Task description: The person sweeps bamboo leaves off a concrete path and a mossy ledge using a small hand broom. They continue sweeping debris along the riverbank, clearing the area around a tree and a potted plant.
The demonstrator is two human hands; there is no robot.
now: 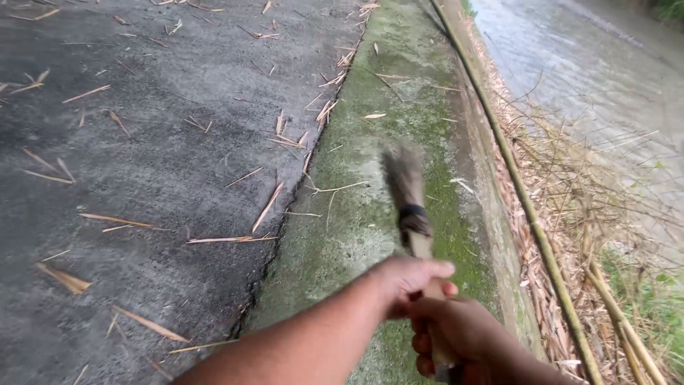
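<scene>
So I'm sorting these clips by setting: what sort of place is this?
Outdoors, probably a paved path beside a water channel. Flowing water runs on the right past a mossy concrete edge, a long bamboo pole lies along it, and dry bamboo leaves litter the pavement. Both hands grip a broom handle.

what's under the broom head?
Under the broom: mossy concrete curb with a few dry bamboo slivers. The patch directly beneath the blurred bristles is covered. Both hands, left and right, hold the handle.
</scene>
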